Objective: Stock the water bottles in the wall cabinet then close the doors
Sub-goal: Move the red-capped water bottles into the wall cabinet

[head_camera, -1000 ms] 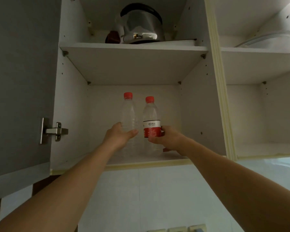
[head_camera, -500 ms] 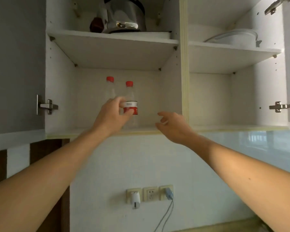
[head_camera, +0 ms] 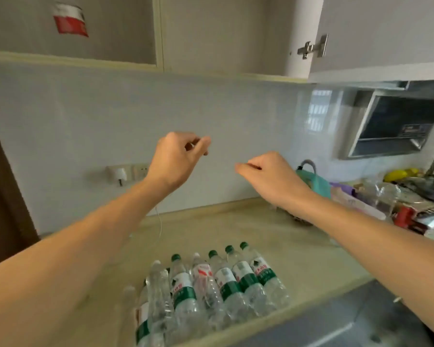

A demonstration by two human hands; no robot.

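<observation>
Bottles (head_camera: pixel 211 289) lie in a row on the countertop (head_camera: pixel 273 236), near its front edge, below both raised hands. Counting them: four carry green caps and green labels, one between them has a pale cap and a red-and-white label, and at least two clearer ones lie to the left of those, so seven or so; the leftmost end of the row is blurred and I cannot fix the count there. Above the row, in the wall cabinet (head_camera: pixel 161 63), one red-and-white bottle label (head_camera: pixel 70 22) shows at the top left; only that one stocked bottle is visible, and the rest of the shelf is out of view.

As a judgement, stocking is at an early stage: most bottles are on the countertop, and closing has not begun, since the cabinet door (head_camera: pixel 386 31) with its metal hinge (head_camera: pixel 312 47), up and to the right of the row, stands open.

Left hand (head_camera: pixel 173 161) hangs in the air above the row, fingers loosely curled, holding nothing. Right hand (head_camera: pixel 271 179) is beside it, likewise loosely curled and holding nothing.

Farther from the row, a wall socket (head_camera: pixel 120 174) sits on the backsplash to the upper left, a teal kettle (head_camera: pixel 311 179) to the upper right, and a range hood (head_camera: pixel 398 123) beyond that.
</observation>
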